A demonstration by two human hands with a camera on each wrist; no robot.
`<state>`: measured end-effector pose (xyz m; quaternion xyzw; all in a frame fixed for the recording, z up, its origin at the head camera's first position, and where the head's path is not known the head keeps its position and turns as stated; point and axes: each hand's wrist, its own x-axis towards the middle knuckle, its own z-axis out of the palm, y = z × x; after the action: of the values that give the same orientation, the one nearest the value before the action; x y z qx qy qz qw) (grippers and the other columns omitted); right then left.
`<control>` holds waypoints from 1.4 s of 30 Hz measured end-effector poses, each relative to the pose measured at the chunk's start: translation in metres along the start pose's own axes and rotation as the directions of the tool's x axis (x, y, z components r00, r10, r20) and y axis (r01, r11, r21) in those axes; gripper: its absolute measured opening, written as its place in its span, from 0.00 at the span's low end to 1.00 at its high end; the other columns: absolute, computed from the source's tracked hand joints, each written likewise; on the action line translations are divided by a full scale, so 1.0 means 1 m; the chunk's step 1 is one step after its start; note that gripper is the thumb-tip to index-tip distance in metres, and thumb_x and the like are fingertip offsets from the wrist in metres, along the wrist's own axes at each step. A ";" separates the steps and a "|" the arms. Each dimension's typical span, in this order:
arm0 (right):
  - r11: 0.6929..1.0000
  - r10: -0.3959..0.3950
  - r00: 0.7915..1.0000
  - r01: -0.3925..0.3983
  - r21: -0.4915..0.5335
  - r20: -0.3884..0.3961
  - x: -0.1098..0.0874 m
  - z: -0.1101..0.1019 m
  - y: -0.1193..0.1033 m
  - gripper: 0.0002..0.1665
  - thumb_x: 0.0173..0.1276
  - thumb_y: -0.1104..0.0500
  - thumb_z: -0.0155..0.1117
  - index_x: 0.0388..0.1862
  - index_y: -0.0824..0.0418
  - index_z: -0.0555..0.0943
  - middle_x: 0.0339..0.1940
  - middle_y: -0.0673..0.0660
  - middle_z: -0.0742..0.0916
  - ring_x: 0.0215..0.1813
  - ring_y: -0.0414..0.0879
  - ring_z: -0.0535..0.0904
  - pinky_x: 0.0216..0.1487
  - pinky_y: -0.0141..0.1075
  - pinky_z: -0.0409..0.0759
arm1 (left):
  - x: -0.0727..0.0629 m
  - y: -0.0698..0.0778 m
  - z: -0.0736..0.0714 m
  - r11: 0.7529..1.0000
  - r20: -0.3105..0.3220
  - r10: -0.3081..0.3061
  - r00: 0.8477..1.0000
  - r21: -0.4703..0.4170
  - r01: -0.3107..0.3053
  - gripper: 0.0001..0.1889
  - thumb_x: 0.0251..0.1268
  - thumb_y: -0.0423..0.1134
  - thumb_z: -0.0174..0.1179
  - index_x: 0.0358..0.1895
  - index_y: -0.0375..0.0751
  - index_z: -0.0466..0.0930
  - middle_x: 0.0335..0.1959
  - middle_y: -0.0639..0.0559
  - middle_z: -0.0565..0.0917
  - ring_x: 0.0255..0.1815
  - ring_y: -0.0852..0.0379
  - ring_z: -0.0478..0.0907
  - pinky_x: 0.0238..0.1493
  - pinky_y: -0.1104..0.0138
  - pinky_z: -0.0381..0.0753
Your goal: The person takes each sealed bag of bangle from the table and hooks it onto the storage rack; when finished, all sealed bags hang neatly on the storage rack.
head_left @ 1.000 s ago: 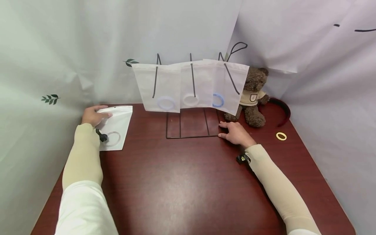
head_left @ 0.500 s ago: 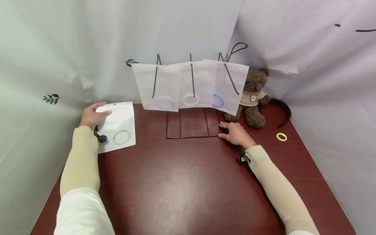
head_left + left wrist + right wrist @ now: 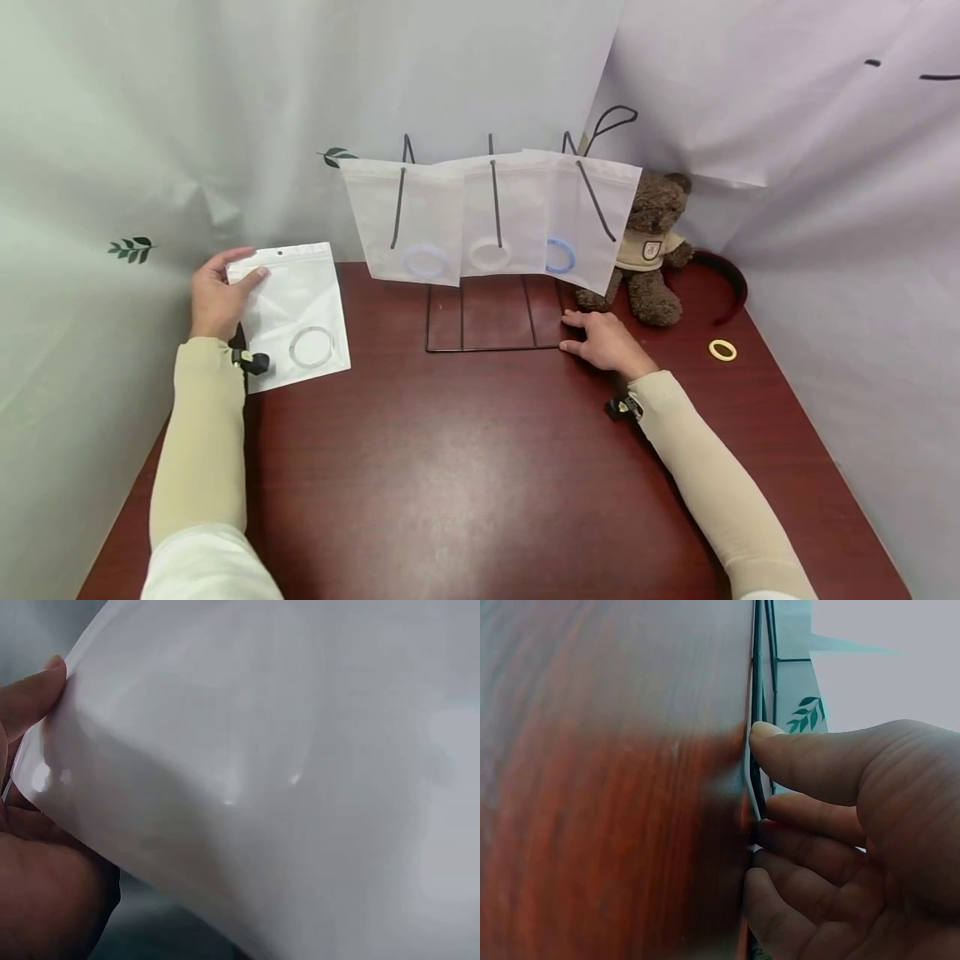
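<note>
My left hand (image 3: pixel 217 300) grips a white zip pouch (image 3: pixel 281 296) by its upper left edge, thumb across the front. A pale ring (image 3: pixel 311 347) shows low in that pouch, and a small hang hole sits near its top. The pouch's glossy surface (image 3: pixel 262 825) fills most of the left wrist view. My right hand (image 3: pixel 606 343) holds the front right corner of a black wire display rack (image 3: pixel 487 350), thumb and fingers around the wire (image 3: pixel 757 682) at the tabletop. From the rack's hooks hang a left pouch (image 3: pixel 375 200), a middle pouch (image 3: pixel 517 212) and a right pouch (image 3: pixel 607 208), each with a ring showing.
Behind the right pouch sits a brown teddy bear (image 3: pixel 654 292) in a cream top. Beside it lies a dark red headband (image 3: pixel 738 287), and nearer me a yellow ring (image 3: pixel 722 350). White curtains (image 3: pixel 300 83) enclose the reddish-brown table (image 3: pixel 450 467).
My left hand has lifted the pouch and drawn it back, turning its front more toward me. The right hand stays on the rack's corner; the hanging pouches barely differ.
</note>
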<state>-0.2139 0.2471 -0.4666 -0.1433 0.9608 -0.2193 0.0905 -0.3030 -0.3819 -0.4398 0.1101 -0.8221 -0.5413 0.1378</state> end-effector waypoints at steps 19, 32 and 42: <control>1.000 0.005 1.000 -0.005 0.006 0.019 -0.001 -0.001 -0.002 0.36 0.75 0.51 0.71 0.77 0.61 0.74 0.78 0.64 0.76 0.80 0.65 0.68 0.75 0.61 0.71 | -0.073 0.068 -0.015 0.964 -0.028 0.237 0.971 -0.115 -0.239 0.24 0.59 0.29 0.77 0.61 0.42 0.88 0.39 0.64 0.89 0.27 0.67 0.78 0.25 0.78 0.75; 1.000 -0.007 1.000 0.006 0.001 0.014 0.000 -0.002 -0.002 0.36 0.75 0.50 0.70 0.77 0.61 0.75 0.77 0.66 0.76 0.79 0.67 0.69 0.73 0.62 0.72 | -0.131 0.115 -0.001 0.854 0.023 0.514 0.858 -0.113 -0.508 0.22 0.58 0.21 0.73 0.58 0.29 0.86 0.30 0.62 0.87 0.16 0.67 0.71 0.19 0.76 0.70; 1.000 0.009 1.000 -0.009 0.012 0.020 -0.003 -0.003 -0.003 0.36 0.76 0.50 0.70 0.78 0.61 0.74 0.79 0.65 0.75 0.79 0.67 0.68 0.74 0.62 0.71 | -0.167 0.147 0.026 0.773 0.022 0.626 0.779 -0.147 -0.617 0.21 0.58 0.20 0.72 0.56 0.31 0.88 0.37 0.62 0.89 0.18 0.68 0.76 0.21 0.77 0.73</control>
<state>-0.2106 0.2467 -0.4618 -0.1406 0.9592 -0.2231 0.1020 -0.1604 -0.2475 -0.3324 -0.1958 -0.7791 -0.5218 0.2871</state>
